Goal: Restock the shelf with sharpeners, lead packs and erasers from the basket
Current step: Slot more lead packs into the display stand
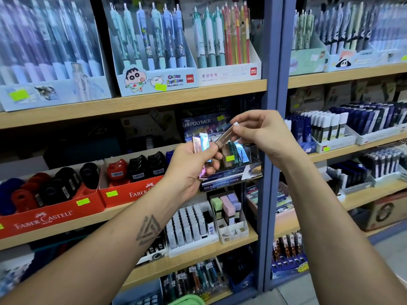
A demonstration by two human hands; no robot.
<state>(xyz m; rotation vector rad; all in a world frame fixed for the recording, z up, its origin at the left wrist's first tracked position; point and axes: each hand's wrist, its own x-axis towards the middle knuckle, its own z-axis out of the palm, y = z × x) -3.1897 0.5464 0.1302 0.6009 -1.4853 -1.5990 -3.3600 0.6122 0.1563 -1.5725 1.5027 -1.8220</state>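
Stationery aisle: your left hand [193, 166] grips small fan of lead packs [201, 148]; right hand [259, 133] pinches one rose pack [224, 136] by white end, before clear display rack [246, 155]. Likely light, rigid, slick; hold flat sides near end.

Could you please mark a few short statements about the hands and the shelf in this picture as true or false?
1. The right hand pinches a slim rose-gold pack at its upper end. True.
2. The left hand is empty. False: it holds several slim packs, fanned upward.
3. The red Faber-Castell trays hold sharpeners. True.
4. The rose-gold pack already sits in the clear display stand. False: it is held in front of the stand, tilted.
5. The Crayon Shinchan pen box stands on the shelf below the sharpeners. False: it stands on the shelf above.
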